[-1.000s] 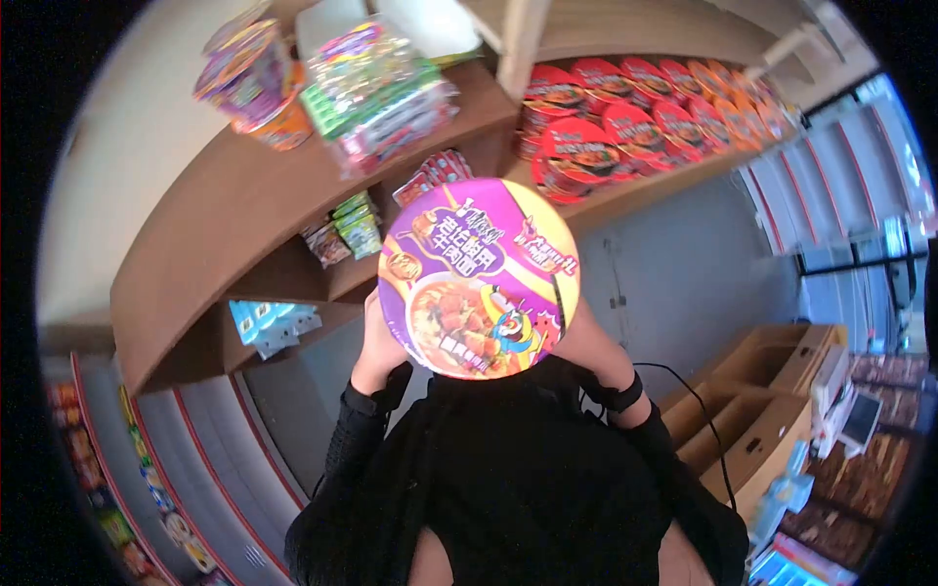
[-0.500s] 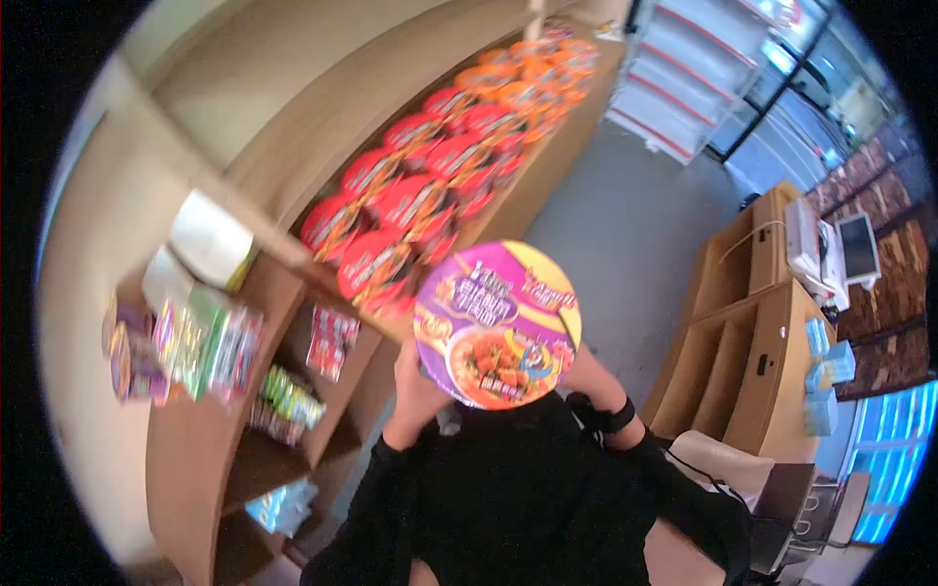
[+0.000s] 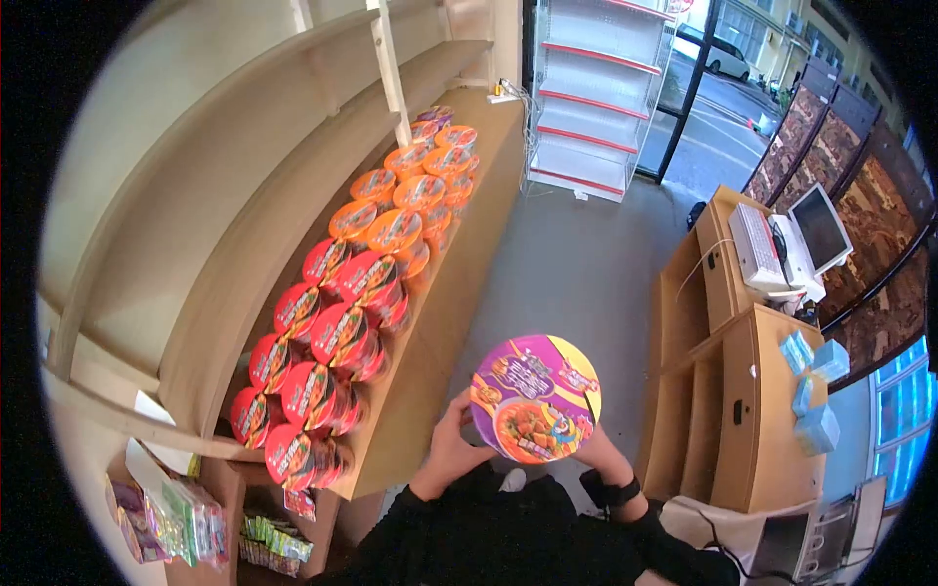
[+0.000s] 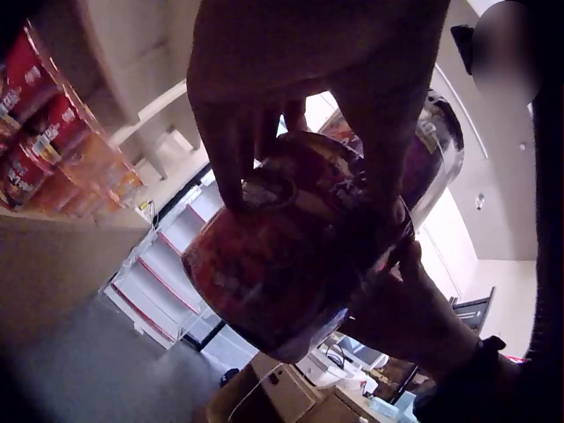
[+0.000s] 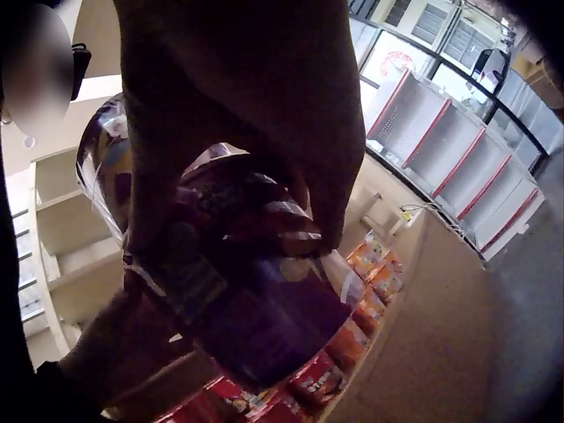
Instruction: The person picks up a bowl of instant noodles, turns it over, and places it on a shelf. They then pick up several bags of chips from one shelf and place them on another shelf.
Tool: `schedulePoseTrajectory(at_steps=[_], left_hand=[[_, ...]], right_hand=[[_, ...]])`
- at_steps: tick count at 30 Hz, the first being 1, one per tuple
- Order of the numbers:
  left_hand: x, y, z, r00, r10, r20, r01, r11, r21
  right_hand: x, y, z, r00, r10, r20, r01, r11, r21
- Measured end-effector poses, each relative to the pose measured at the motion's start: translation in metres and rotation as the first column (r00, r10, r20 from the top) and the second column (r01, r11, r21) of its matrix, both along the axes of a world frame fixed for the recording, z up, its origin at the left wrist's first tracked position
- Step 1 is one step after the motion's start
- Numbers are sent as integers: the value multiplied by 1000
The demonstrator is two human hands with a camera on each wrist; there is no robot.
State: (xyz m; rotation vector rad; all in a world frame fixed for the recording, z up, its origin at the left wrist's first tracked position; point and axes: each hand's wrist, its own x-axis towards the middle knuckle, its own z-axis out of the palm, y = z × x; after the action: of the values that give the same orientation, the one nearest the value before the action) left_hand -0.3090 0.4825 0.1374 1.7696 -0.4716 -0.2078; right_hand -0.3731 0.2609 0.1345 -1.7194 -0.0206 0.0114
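A round instant noodle tub [image 3: 537, 398], its lid purple and yellow with a noodle picture, is held up in front of the body in the head view. On its left side my left hand [image 3: 454, 449] grips it, fingers curled round the wall. My right hand [image 3: 604, 455] holds the opposite side, partly hidden under the lid. Both wrist views are dark: below the left hand shows a tub body [image 4: 264, 273], and beyond the fingers a second tub part with a pale rim [image 4: 441, 150], as in a stack. The right hand's fingers wrap the dark purple wall [image 5: 264, 308].
Left of me a wooden shelf [image 3: 440, 322] carries rows of red tubs [image 3: 342, 332] and orange tubs [image 3: 396, 230]. Snack packs [image 3: 181, 518] lie at the lower left. A wooden counter [image 3: 782, 430] with a monitor [image 3: 821, 227] stands right; a white rack [image 3: 591, 117] stands ahead.
The head view has swung right, from the snack corner to the long shelf and the aisle. The tub stays between both hands and now sits lower in view.
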Motion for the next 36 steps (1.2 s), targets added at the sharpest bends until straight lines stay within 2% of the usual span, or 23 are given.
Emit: schedulePoseTrajectory(at_steps=[2, 3, 8, 10, 12, 14, 15, 16, 18, 20, 22, 24, 25, 28, 29, 30, 32, 33, 34, 36], left_hand=[[12, -20, -7, 994, -72, -86, 70, 997, -23], [19, -28, 0, 995, -77, -69, 80, 996, 47], [79, -70, -6, 980, -116, -159, 124, 992, 38], [108, -90, -8, 980, -123, -156, 126, 992, 9], [144, -107, -13, 978, -194, -77, 193, 981, -19], [185, -128, -2, 973, -226, -52, 222, 972, -72], [207, -138, -6, 970, -244, 10, 244, 967, -68], [219, -149, -3, 962, -261, 78, 265, 963, -49], [262, -165, -8, 962, -267, 61, 272, 956, -107], [297, -182, -17, 947, -320, 39, 322, 941, -101], [321, -198, -14, 944, -331, 16, 330, 936, -125], [331, -208, -4, 943, -330, 38, 332, 938, -97], [344, -213, -11, 940, -341, 33, 342, 934, -100], [374, -228, -25, 943, -334, 7, 333, 937, -106], [382, -233, -32, 946, -326, -2, 323, 939, -115], [372, -240, -23, 949, -314, 17, 314, 945, -89], [393, -252, -30, 959, -283, -23, 280, 956, -85], [401, -257, -34, 963, -265, -50, 262, 963, -69], [410, -264, -37, 964, -257, -65, 254, 966, -57], [435, -284, -44, 974, -222, -33, 220, 973, -73]], right_hand=[[1, -17, -19, 998, -50, -40, 52, 998, 43], [6, -25, -25, 997, -73, -33, 74, 997, 32], [52, -60, -41, 984, -170, -60, 173, 983, 63], [77, -82, -32, 981, -193, -27, 186, 968, -171], [106, -95, -25, 981, -195, -6, 190, 966, -175], [139, -113, -20, 972, -236, 8, 236, 968, -81], [155, -121, -16, 965, -252, 68, 260, 947, -188], [164, -130, -11, 966, -246, 75, 256, 947, -195], [202, -145, -10, 961, -255, 109, 273, 942, -195], [228, -165, -26, 954, -235, 184, 295, 834, -466], [248, -177, -30, 952, -299, 73, 305, 889, -341], [248, -187, -23, 964, -255, 78, 266, 891, -369], [261, -192, -25, 974, -193, 121, 227, 859, -458], [292, -211, -45, 975, -213, 58, 218, 889, -402], [299, -227, -67, 977, -104, 185, 200, 749, -632], [295, -236, -66, 975, -90, 204, 199, 767, -610], [327, -251, -73, 979, -59, 194, 162, 804, -573], [340, -259, -76, 987, -79, 139, 142, 838, -527], [356, -263, -70, 988, -115, 105, 147, 909, -391], [383, -288, -81, 995, -66, 75, 93, 888, -450]])
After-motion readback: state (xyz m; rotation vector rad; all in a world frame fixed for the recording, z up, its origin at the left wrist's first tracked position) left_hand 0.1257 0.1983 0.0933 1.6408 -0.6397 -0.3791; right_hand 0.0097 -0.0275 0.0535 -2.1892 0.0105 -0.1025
